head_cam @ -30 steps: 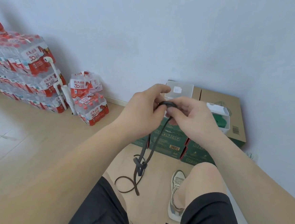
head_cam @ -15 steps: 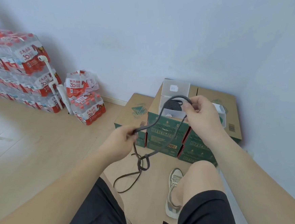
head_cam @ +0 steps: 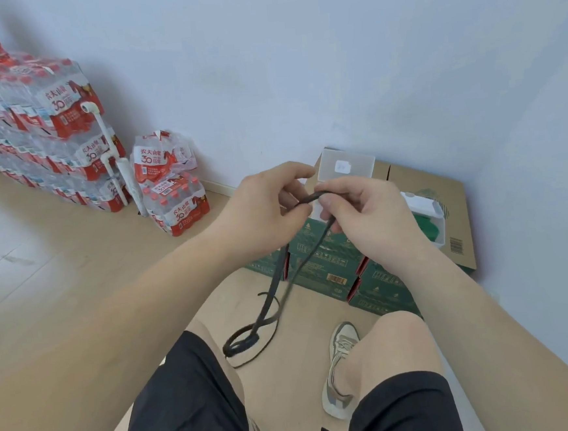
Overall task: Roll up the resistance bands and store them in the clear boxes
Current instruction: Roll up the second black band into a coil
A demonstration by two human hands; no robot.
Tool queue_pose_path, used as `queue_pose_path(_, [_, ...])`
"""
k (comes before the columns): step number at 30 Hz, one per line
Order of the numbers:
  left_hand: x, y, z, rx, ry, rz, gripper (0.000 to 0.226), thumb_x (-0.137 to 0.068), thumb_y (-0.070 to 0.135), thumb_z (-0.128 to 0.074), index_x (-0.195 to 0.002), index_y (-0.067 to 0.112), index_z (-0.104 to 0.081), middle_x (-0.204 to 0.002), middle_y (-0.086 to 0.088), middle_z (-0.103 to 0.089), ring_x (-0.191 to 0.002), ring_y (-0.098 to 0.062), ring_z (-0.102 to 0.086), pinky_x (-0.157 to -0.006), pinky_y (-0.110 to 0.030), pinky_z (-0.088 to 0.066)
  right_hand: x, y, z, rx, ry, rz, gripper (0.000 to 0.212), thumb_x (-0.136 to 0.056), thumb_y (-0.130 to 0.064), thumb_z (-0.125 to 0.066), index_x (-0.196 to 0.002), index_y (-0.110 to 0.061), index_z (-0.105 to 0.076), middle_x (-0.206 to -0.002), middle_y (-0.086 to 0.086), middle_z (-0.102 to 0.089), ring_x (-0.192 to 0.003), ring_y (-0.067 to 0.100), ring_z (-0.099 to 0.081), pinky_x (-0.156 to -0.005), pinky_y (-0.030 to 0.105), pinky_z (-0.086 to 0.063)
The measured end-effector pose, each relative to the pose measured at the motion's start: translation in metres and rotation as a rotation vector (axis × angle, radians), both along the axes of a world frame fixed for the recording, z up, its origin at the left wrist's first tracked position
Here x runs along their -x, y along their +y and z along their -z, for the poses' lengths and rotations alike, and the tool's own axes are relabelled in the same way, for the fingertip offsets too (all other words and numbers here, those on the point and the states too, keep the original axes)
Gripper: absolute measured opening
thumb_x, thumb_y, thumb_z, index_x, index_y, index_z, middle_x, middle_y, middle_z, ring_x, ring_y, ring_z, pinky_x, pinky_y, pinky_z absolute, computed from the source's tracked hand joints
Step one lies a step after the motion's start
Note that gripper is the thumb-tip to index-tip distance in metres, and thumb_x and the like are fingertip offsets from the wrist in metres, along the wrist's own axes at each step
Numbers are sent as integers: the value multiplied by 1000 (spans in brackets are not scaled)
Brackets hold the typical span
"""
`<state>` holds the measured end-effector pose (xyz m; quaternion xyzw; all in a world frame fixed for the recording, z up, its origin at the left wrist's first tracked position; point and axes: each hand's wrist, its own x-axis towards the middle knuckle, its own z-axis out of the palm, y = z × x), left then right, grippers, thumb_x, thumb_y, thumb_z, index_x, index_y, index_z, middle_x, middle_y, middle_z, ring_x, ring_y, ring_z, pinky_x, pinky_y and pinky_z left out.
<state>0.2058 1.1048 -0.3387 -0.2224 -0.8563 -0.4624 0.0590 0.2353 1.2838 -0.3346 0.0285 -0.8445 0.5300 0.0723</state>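
A black resistance band (head_cam: 272,294) hangs from both my hands, its tail looped and twisted on the floor between my knees. My left hand (head_cam: 265,213) pinches the band at its top. Close beside it, my right hand (head_cam: 368,219) grips the wound part of the band, which is mostly hidden by the fingers. Behind the hands, a clear box (head_cam: 347,168) with an upright lid stands on the cartons. A second clear box (head_cam: 427,219) to the right holds something green.
Green and brown cartons (head_cam: 331,272) sit against the wall in front of me. Shrink-wrapped packs of water bottles (head_cam: 176,203) are stacked at the left, with a white pipe (head_cam: 115,157) beside them. My knees and a grey shoe (head_cam: 340,370) are below.
My left hand has come back up from lower left to meet my right hand at the band's top. The hanging tail has dropped lower and lies looser on the floor.
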Motion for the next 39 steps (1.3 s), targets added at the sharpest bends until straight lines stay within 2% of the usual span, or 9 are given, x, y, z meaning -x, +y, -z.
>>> queue_pose_path(6, [-15, -19, 82, 261, -360, 1, 14, -91, 14, -59, -98, 22, -68, -92, 3, -72, -91, -15, -68, -90, -42, -57, 15, -10, -5, 146, 113, 155, 17, -104, -17, -59, -104, -28, -72, -82, -10, -74, -73, 9, -68, -85, 40, -62])
queue_pose_path(10, [-19, -37, 123, 253, -488, -55, 16, -93, 13, -63, -92, 28, -67, -92, 6, -72, -93, -13, -68, -90, -40, -57, 25, 6, 10, 52, 115, 216, 16, -105, -17, -56, -106, -28, -67, -94, -7, -73, -93, 17, -71, -87, 30, -59])
queue_pose_path(14, [-5, -33, 96, 150, -304, -87, 37, -100, 3, -53, -109, 37, -65, -93, 13, -69, -91, -8, -64, -78, -21, -49, 31, 32, 36, -23, -3, 333, 12, -106, -22, -53, -116, -28, -58, -105, -6, -69, -100, 20, -69, -89, 36, -57])
queue_pose_path(17, [15, -21, 59, 54, -151, -88, 42, -98, -3, -47, -124, 24, -66, -96, 1, -68, -91, -19, -64, -80, -21, -51, 37, 38, 44, -113, -176, 311, 37, -104, -20, -58, -139, -28, -51, -126, -6, -62, -111, 23, -67, -90, 38, -56])
queue_pose_path(19, [30, -9, 42, 29, -132, -65, 45, -99, -2, -48, -132, 24, -62, -94, 8, -69, -88, -3, -65, -74, -11, -47, 39, 35, 46, -102, -181, 207, 55, -101, -14, -61, -149, -37, -45, -140, -10, -56, -106, 19, -72, -96, 39, -57])
queue_pose_path(21, [40, 3, 32, 67, -129, -15, 50, -100, 2, -50, -143, 26, -55, -97, 18, -69, -88, 11, -63, -74, -5, -44, 42, 27, 45, -25, -171, 42, 64, -100, -9, -62, -151, -42, -42, -129, -12, -63, -90, 14, -78, -95, 37, -59])
queue_pose_path(26, [51, 20, 48, 71, -92, 32, 47, -97, 2, -52, -135, 28, -59, -107, 14, -73, -98, -3, -66, -87, -18, -52, 66, 15, 58, 90, -175, -173, 41, -101, -6, -62, -134, -30, -62, -101, 2, -76, -84, 22, -74, -81, 31, -62])
queue_pose_path(31, [69, 13, 84, -115, -359, 30, 57, -89, 2, -63, -140, 24, -49, -112, 5, -67, -77, -4, -64, -69, -22, -55, 95, 5, 87, -113, -95, -54, 22, -100, -16, -62, -104, -31, -77, -86, -9, -76, -80, 10, -71, -77, 25, -56])
queue_pose_path(39, [93, -31, 196, 288, -738, 11, 23, -89, 7, -71, -103, 24, -65, -90, 4, -66, -80, -7, -62, -69, -5, -47, 153, 1, 147, 59, -157, 287, 16, -105, -18, -57, -107, -27, -71, -94, -10, -73, -83, 17, -72, -77, 29, -57])
